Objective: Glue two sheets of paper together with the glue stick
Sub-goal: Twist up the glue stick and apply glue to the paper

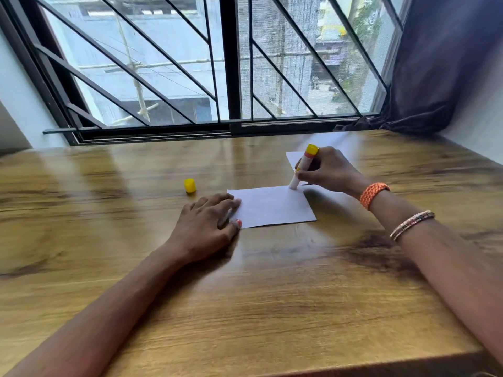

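On the tabletop (272,295) the left hand (209,221) lies flat, fingers straight, pinning the near sheet (272,206) so it cannot slide while the right hand (326,172) grips the uncapped glue stick (302,168), tip on its far corner, cap (190,185) set aside, second sheet (295,159) waiting behind.

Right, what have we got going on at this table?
A person is gluing paper. The right hand grips the uncapped glue stick, its tip on the far right corner of the near sheet. The left hand presses that sheet's left edge flat. The yellow cap stands aside; a second sheet lies behind.
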